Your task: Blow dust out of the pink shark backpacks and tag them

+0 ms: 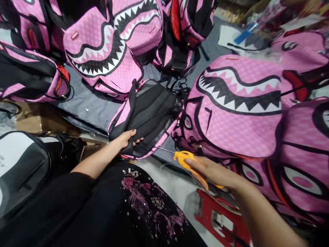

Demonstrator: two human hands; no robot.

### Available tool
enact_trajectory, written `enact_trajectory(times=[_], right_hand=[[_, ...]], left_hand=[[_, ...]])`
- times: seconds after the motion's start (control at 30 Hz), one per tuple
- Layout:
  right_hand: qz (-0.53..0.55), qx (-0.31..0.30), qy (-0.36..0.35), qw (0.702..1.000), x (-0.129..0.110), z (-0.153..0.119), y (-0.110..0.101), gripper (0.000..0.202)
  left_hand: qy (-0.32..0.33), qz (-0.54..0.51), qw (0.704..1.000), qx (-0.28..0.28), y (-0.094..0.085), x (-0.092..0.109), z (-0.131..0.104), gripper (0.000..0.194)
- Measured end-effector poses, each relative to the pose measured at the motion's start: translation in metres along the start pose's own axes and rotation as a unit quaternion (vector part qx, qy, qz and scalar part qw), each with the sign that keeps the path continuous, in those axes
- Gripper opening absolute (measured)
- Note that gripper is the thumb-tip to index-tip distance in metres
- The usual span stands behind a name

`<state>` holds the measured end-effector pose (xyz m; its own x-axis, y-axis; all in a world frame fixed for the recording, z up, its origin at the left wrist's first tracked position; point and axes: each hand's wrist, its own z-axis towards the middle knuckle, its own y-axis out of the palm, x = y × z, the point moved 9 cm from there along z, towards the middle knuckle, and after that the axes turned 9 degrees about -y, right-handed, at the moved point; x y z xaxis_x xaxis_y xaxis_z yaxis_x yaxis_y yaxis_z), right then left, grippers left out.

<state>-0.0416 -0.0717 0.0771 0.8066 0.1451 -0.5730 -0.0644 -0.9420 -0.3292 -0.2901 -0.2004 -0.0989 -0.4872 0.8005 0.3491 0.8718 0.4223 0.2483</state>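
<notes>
In the head view, the left hand (130, 139) is closed on a black strap at the near end of the black-backed backpack (151, 109), thumb on top. This backpack has pink edges and lies with its padded back up, near the middle of the view, on a counter (89, 109) with a grey fabric-like surface. The right hand (205, 168) is wrapped round the yellow-handled tool (186, 159); a thin, straight dark part runs from it toward the backpack's near edge, and whether its tip touches the fabric I cannot tell. The two hands are apart. Just beyond the black-backed backpack lies the left shark-mouth backpack (102, 51), pink with white teeth, and beside it, to the right, stands the large shark-mouth backpack (241, 106). More pink and black bags crowd the far side, and the strapped backpack (28, 77) lies at the left. The grey-and-white bag (23, 168) sits at the lower left, near brown cardboard (29, 116). A blue strip (245, 33) lies among clear plastic at the upper right. Below the right forearm is a red plastic object (218, 219), partly hidden. The wearer's black clothing (154, 202) bears a pink and white pattern.
</notes>
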Motion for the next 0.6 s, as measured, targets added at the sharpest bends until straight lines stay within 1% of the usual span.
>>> enact_trajectory(times=[0.03,0.07,0.1,0.13,0.17,0.2,0.23,0.27,0.3,0.33,0.37,0.4,0.43,0.47,0.5,0.53,0.57,0.6], right_hand=[[0.001,-0.001,-0.01,1.0,-0.002,0.005,0.004,0.062],[-0.012,0.033,-0.006,0.999,-0.003,0.011,-0.001,0.062],[-0.039,0.1,0.012,0.994,-0.002,0.016,-0.014,0.062],[-0.076,0.182,0.03,0.98,-0.002,0.017,-0.03,0.061],[-0.106,0.23,0.038,0.967,-0.004,0.018,-0.04,0.06],[-0.126,0.231,0.031,0.964,-0.007,0.021,-0.042,0.059],[-0.137,0.199,0.015,0.97,-0.009,0.026,-0.037,0.058],[-0.147,0.162,0.005,0.976,-0.009,0.029,-0.029,0.056],[-0.162,0.145,0.006,0.976,-0.007,0.028,-0.023,0.054],[-0.186,0.152,0.02,0.971,-0.003,0.023,-0.018,0.053],[-0.211,0.173,0.039,0.961,0.001,0.017,-0.013,0.052],[-0.231,0.191,0.056,0.952,0.006,0.01,-0.003,0.051],[-0.237,0.187,0.065,0.951,0.01,0.004,0.015,0.05],[-0.231,0.164,0.063,0.957,0.013,0.001,0.04,0.048],[-0.218,0.131,0.061,0.965,0.016,-0.001,0.069,0.046],[-0.205,0.104,0.068,0.971,0.019,-0.003,0.098,0.044],[-0.196,0.088,0.086,0.973,0.023,-0.004,0.125,0.042],[-0.19,0.081,0.105,0.973,0.026,-0.003,0.148,0.04]], left_hand=[[0.0,-0.01,1.0,0.018,-0.002,-0.001,-0.002,0.045],[0.034,0.012,0.998,0.056,-0.002,0.003,-0.007,0.044],[0.095,0.064,0.987,0.11,-0.001,0.009,-0.015,0.042],[0.168,0.142,0.96,0.172,0.005,0.017,-0.027,0.042],[0.234,0.234,0.915,0.232,0.015,0.024,-0.039,0.043],[0.28,0.326,0.858,0.28,0.03,0.028,-0.048,0.045],[0.3,0.408,0.804,0.311,0.046,0.029,-0.052,0.048],[0.298,0.472,0.762,0.329,0.058,0.028,-0.051,0.05],[0.284,0.516,0.735,0.336,0.067,0.027,-0.047,0.052],[0.273,0.544,0.722,0.329,0.074,0.027,-0.043,0.054],[0.269,0.558,0.721,0.311,0.079,0.028,-0.039,0.055],[0.27,0.564,0.728,0.282,0.081,0.029,-0.037,0.055],[0.278,0.56,0.739,0.25,0.08,0.032,-0.038,0.055],[0.295,0.545,0.752,0.223,0.075,0.036,-0.043,0.055],[0.321,0.516,0.766,0.211,0.065,0.042,-0.052,0.054],[0.352,0.465,0.781,0.223,0.046,0.051,-0.065,0.052],[0.377,0.388,0.801,0.255,0.019,0.06,-0.079,0.048],[0.379,0.284,0.83,0.294,-0.015,0.065,-0.091,0.043]])
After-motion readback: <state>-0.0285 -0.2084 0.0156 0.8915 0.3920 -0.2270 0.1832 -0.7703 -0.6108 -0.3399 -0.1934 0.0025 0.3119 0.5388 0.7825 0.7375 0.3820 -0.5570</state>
